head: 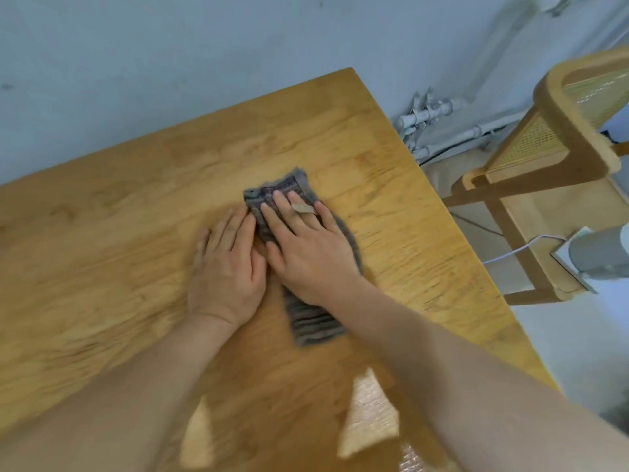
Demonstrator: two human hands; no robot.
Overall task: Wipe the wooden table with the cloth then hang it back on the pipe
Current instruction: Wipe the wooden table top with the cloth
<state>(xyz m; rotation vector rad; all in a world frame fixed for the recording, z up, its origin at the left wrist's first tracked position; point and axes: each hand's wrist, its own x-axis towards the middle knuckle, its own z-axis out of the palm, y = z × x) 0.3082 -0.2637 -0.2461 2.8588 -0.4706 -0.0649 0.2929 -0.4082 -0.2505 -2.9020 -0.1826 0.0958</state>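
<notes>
A grey ribbed cloth [315,323] lies folded in a long strip on the wooden table [119,206], near its right side. My right hand [306,247] presses flat on the cloth's upper half with straight, spread fingers; a plaster is wrapped round one finger. My left hand [226,264] lies flat on the bare wood just left of the cloth, its fingertips touching the cloth's left edge. White pipes [425,112] run along the wall base beyond the table's far right corner.
A wooden chair with a woven cane back [544,144] stands right of the table. A grey cylinder on a white base with a white cable [599,253] sits on the chair seat. A pale wall lies behind the table.
</notes>
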